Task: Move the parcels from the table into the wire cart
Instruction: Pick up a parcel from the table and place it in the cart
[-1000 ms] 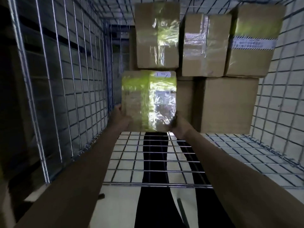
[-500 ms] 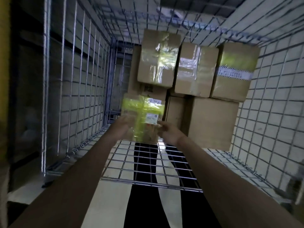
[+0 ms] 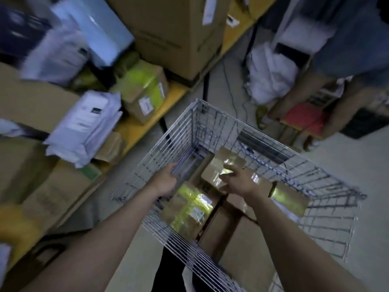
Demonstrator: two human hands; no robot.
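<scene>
A small cardboard parcel wrapped in yellow-green tape lies inside the wire cart, near its left wall, beside other brown boxes stacked in the cart. No hand holds it. The left hand hangs above the cart's left side with its fingers loosely curled and empty. The right hand hovers over the boxes, fingers spread apart and relaxed, gripping nothing.

To the left, a yellow table carries more parcels: a cardboard box with yellow-green tape and a white label, a stack of soft white mailer bags, and a large brown carton farther back. The view is blurred.

The taped box on the table looks stiff and fairly light; its glossy tape may be slippery, so gripping it by 2 opposite sides with both hands seems safest. The mailers look soft and floppy, best gathered from underneath.
</scene>
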